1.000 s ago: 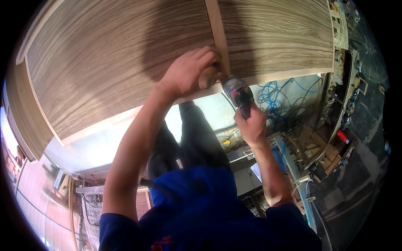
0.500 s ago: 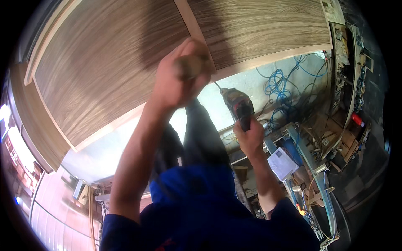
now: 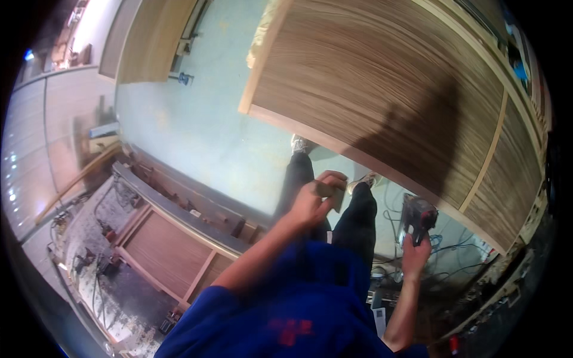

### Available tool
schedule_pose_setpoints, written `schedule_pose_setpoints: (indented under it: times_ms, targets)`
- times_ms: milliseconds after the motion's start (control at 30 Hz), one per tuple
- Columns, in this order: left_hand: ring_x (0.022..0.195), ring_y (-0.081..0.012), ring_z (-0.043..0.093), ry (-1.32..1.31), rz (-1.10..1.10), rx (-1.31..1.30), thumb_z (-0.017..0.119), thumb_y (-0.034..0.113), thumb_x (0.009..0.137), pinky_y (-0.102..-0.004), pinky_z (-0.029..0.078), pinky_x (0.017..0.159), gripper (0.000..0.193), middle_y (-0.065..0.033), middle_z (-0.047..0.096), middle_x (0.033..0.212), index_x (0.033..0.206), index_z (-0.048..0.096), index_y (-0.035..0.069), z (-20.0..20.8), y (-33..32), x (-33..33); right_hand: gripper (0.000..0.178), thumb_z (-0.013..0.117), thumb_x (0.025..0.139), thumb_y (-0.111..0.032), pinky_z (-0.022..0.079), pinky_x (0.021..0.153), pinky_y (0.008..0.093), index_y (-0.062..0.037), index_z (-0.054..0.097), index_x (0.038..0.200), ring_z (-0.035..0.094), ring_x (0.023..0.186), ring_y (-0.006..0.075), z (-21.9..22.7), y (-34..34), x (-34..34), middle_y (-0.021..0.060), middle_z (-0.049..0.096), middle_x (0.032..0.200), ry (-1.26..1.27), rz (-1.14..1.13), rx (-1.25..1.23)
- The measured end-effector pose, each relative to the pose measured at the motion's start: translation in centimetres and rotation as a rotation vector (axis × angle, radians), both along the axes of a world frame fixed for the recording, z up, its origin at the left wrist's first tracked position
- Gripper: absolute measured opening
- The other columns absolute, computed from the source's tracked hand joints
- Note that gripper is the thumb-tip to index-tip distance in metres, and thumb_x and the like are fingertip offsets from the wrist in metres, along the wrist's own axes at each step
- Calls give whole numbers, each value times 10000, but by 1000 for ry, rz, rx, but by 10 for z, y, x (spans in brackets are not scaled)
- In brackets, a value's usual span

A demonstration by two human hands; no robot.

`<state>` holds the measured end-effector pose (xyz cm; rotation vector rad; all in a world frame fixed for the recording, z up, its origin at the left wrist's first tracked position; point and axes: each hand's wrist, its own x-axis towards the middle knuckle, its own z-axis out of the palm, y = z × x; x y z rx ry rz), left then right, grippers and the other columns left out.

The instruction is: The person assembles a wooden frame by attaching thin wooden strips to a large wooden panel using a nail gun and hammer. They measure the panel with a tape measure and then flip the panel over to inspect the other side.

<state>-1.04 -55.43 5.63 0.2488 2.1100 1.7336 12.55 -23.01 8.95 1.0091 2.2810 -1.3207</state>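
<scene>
Watching through the head view, I have the wood-grain panel [image 3: 370, 71] across the upper right, its pale edging [image 3: 334, 143] slanting down toward the right, and the power drill [image 3: 419, 217] just beside that edging. For good handling here, I would keep the drill's nose clear of the edging so it cannot scuff the wood, hold the wrist straight behind the handle, and rest the trigger finger lightly. I would also mind the cables [image 3: 438, 240] on the floor below, which look easy to snag.

As for the grip, the right hand [image 3: 416, 255] is wrapped around the drill's handle, closed with no slack that I can see. The left hand [image 3: 313, 201], in front of the legs [image 3: 357, 219] and apart from the panel, has its fingers curled around a brownish piece [image 3: 324, 190]; it is blurred, so I cannot say exactly what it is.
</scene>
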Motion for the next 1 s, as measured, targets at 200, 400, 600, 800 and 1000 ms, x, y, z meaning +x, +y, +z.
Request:
schedule_pose_setpoints:
  times_ms: [200, 400, 600, 800, 1000]
  targets:
    - [1102, -272, 602, -219, 333, 195, 536, 220, 938, -376, 471, 991, 323, -167, 620, 1196, 1149, 618, -11, -34, -147, -27, 191, 666, 959, -76, 498, 600, 267, 0, 603, 1123, 602, 633, 102, -13, -168, -151, 22, 631, 795, 69, 41, -334]
    - [785, -124, 457, -363, 645, 11, 515, 207, 901, -289, 372, 738, 203, -7, 478, 781, 769, 519, 52, -74, -232, -50, 219, 718, 971, -123, 503, 598, 278, -32, 647, 1157, 585, 645, 89, -26, -280, -225, 10, 637, 781, 71, 230, -255]
    - [756, -92, 450, -548, 944, 112, 687, 362, 984, -275, 363, 695, 323, 27, 509, 805, 947, 660, 42, -111, -227, -114, 247, 713, 934, -90, 524, 608, 293, 7, 661, 1156, 628, 658, 111, -42, -304, -251, 42, 668, 799, 187, 379, -164]
    - [754, -84, 483, -710, 946, 133, 685, 436, 1011, -280, 403, 679, 420, 27, 568, 819, 983, 702, 17, -130, -207, -126, 244, 676, 932, -63, 518, 583, 289, 20, 659, 1161, 609, 632, 100, -34, -325, -279, 38, 666, 782, 30, 279, -237]
    - [774, -127, 551, -854, 1051, 457, 647, 332, 1026, -290, 468, 706, 361, -8, 575, 841, 1120, 716, -10, -87, -206, -134, 285, 663, 915, -70, 518, 592, 286, 34, 666, 1181, 595, 644, 89, -43, -347, -307, 35, 669, 788, 8, 304, -287]
